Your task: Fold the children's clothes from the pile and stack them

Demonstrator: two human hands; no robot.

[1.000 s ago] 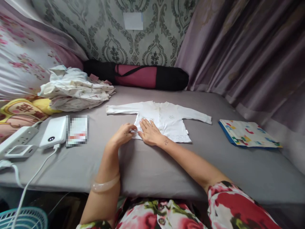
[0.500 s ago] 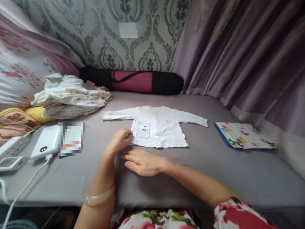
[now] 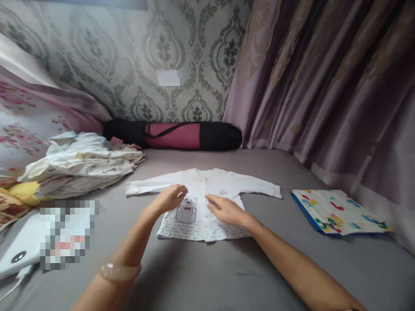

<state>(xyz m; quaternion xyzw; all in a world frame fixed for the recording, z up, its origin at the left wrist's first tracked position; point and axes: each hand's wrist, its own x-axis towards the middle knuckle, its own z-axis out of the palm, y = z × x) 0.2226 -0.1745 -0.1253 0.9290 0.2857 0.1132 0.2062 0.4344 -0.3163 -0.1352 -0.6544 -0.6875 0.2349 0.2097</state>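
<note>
A small white long-sleeved baby shirt (image 3: 210,190) with a bear print lies spread flat on the grey bed sheet (image 3: 201,268), sleeves out to both sides. My left hand (image 3: 170,198) rests on the shirt's left chest, fingers curled loosely with nothing visible in them. My right hand (image 3: 225,209) lies on the shirt's right half, fingers stretched out flat. A pale bangle (image 3: 119,272) circles my left wrist.
A heap of light clothes (image 3: 81,164) sits at the left. A black and pink rolled bag (image 3: 175,134) lies against the patterned wall. A colourful folded cloth (image 3: 337,209) is at the right by purple curtains. A white power bank (image 3: 16,250) lies at the left edge.
Both hands have moved forward onto the shirt; the right hand was off it on the sheet half a second ago. The camera has tilted up, so the bed edge has dropped out of view.
</note>
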